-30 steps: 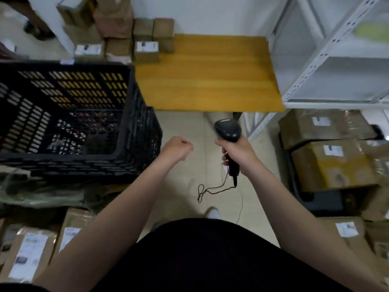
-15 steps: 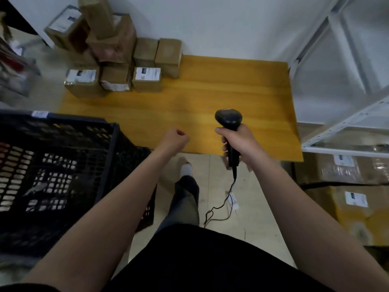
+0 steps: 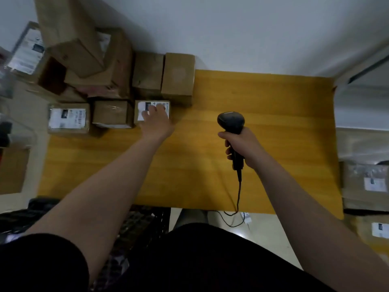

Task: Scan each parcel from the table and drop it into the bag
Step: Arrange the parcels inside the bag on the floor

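While your right hand (image 3: pixel 242 148) grips the scanner (image 3: pixel 231 123), your left hand's (image 3: pixel 156 123) fingers (image 3: pixel 147 113) spread over a labelled parcel (image 3: pixel 152 112); many parcels (image 3: pixel 109 113) remain on the worktop (image 3: pixel 252 114).

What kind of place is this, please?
Probably a parcel sorting or storage room. Taped cardboard parcels with shipping labels are piled on a wooden table, the right hand holds a corded barcode scanner, and more labelled parcels lie beside it.

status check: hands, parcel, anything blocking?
Left hand open, fingers spread on the labelled parcel, not yet gripped. Right hand shut on the scanner, held above the table. Nothing blocking the reach.
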